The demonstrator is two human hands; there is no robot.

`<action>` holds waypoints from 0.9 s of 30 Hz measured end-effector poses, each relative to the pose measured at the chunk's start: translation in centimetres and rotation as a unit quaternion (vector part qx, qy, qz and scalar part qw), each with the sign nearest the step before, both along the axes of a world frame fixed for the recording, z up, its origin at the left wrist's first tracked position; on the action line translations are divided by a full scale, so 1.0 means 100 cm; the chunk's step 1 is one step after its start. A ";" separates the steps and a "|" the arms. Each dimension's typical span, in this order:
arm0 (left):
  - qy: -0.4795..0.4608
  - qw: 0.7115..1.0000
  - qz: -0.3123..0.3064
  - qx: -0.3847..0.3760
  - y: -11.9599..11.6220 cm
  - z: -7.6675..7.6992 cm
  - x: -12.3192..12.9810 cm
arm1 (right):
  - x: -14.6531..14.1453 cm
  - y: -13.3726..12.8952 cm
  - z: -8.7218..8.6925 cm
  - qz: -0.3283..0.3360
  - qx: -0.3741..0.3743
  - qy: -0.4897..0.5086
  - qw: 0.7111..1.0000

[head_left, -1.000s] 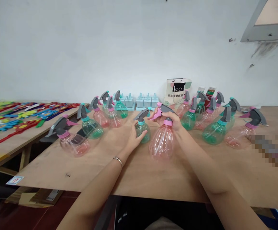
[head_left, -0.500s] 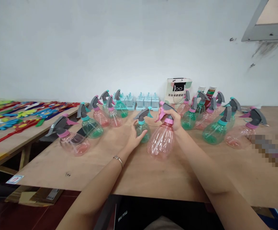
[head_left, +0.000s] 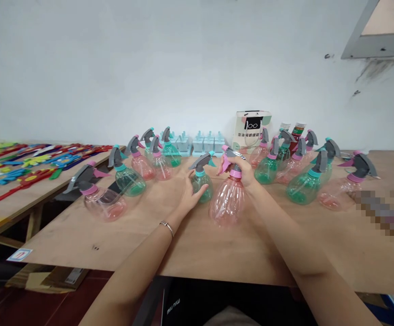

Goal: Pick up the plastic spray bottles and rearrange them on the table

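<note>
In the middle of the table, my left hand [head_left: 192,190] is wrapped around the side of a small green spray bottle [head_left: 203,181], thumb in front and fingers partly hidden behind it. That bottle stands upright with a grey and teal trigger head. Just right of it, my right hand [head_left: 244,170] grips the pink and grey trigger head of a clear pink spray bottle [head_left: 227,201], whose base is on or close to the tabletop. Its nozzle points left, and a finger lies near the trigger. The two bottles stand side by side, slightly apart.
More pink and green spray bottles stand in groups to the left [head_left: 105,206] and right [head_left: 303,188]. Behind are light blue popsicle moulds [head_left: 208,144], a paper bag [head_left: 251,131] and capped bottles [head_left: 297,131]. Colourful flat pieces [head_left: 40,163] cover the left table.
My right hand has shifted slightly left and tipped the pink spray bottle's head left, so the bottle stands more upright. My left hand and the green bottle look unchanged.
</note>
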State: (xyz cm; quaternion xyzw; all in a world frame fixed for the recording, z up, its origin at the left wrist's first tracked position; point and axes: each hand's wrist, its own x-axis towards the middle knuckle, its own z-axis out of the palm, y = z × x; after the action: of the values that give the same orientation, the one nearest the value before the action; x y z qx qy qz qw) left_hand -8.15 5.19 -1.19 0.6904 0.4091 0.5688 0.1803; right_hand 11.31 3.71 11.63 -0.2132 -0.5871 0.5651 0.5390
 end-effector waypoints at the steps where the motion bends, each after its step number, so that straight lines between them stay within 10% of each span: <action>1: 0.000 1.000 -0.003 0.001 0.000 0.000 0.000 | -0.001 -0.001 0.000 0.006 0.000 -0.005 1.000; 13: 0.005 1.000 0.005 0.002 -0.002 0.001 0.000 | 0.001 -0.025 0.008 -0.035 0.102 -0.106 0.988; 20: -0.027 0.999 -0.007 -0.023 0.000 -0.004 0.000 | 0.063 -0.008 0.010 -0.230 0.148 -0.199 0.941; 27: -0.023 1.000 -0.005 -0.012 0.003 -0.004 0.000 | 0.137 -0.006 -0.029 -0.500 0.141 -0.187 0.833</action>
State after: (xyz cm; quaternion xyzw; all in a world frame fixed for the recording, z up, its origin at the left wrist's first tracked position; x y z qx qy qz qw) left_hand -8.15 5.49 -1.60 0.6764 0.4087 0.5788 0.2010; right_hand 25.04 3.12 8.70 -0.5010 -0.5634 0.0783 0.6523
